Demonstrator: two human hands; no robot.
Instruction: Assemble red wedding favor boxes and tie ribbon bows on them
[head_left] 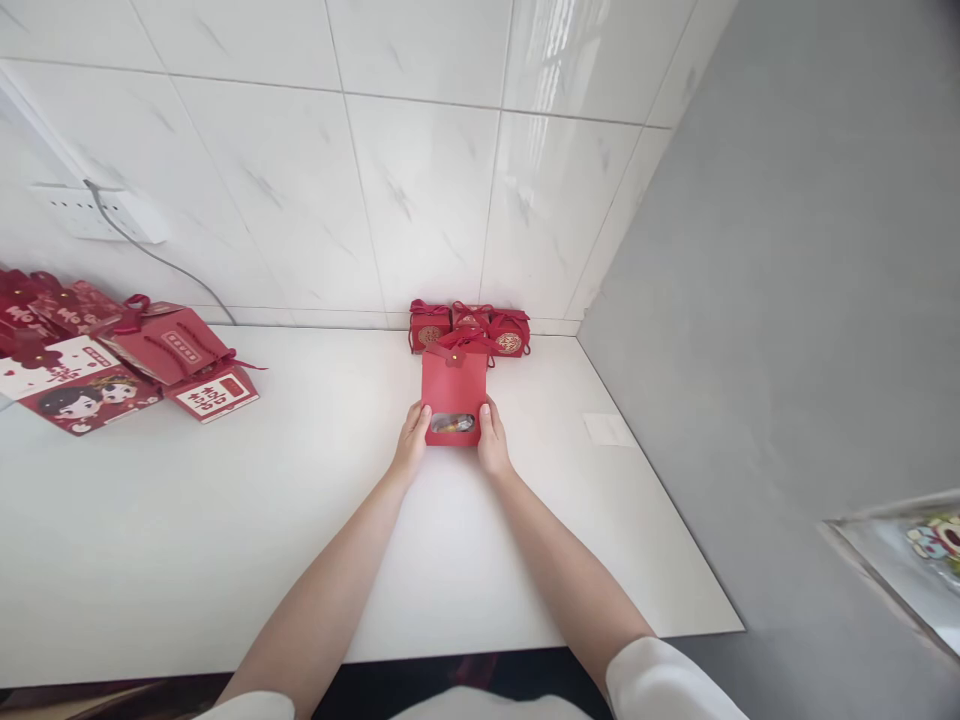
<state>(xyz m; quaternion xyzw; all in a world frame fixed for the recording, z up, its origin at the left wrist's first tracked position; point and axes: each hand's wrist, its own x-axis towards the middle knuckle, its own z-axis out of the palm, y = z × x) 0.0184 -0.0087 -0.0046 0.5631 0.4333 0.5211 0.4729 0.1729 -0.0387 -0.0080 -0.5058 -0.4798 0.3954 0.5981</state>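
Note:
Between my two hands is a red gift box [454, 390] with a dark red flower and ribbon at its top. An oval clear window low on its front shows small wrapped pieces inside. My left hand [411, 440] grips its left side, the thumb at the front edge. On the opposite side my right hand [493, 438] holds it the same way. Just behind it, against the wall, stand small red boxes tied with ribbons, among them a left one [430, 330] and a right one [511, 335] with gold round emblems.
Several red gift boxes and bags [176, 345] are piled at the left of the white table [300, 540]. A grey cable [172, 262] runs down from a wall socket [97, 212]. A pale label [608, 430] lies near the right edge, beside a grey panel [787, 300].

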